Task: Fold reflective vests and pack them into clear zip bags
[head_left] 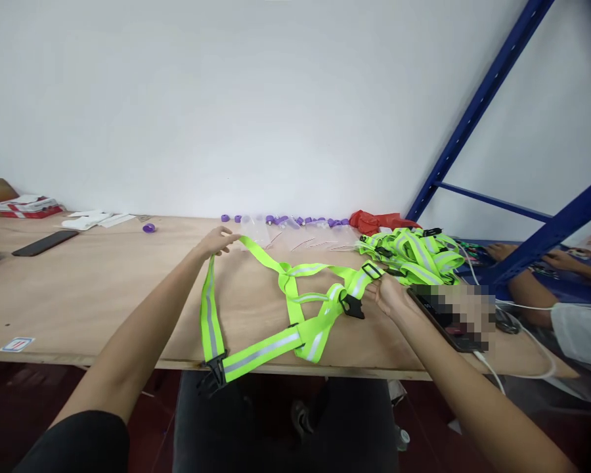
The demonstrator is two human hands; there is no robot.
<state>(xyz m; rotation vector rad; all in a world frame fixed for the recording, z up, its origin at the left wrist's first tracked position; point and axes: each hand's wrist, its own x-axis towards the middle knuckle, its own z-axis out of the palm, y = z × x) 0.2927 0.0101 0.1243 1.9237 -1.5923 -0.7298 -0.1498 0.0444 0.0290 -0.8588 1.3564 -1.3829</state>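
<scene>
A neon-green reflective strap harness (295,295) with grey stripes lies spread across the plywood table (79,289). My left hand (217,241) pinches the far left end of a strap and holds it stretched out. My right hand (388,293) grips the harness's right side, near a black buckle (352,306). One strap end with a black clip (211,378) hangs over the table's front edge.
A pile of similar green harnesses (414,255) sits at the right, beside a red bag (377,221). Small purple-capped bottles (295,226) line the back. A phone (443,320) with a white cable lies by my right wrist. Another person's arms (526,282) rest at far right.
</scene>
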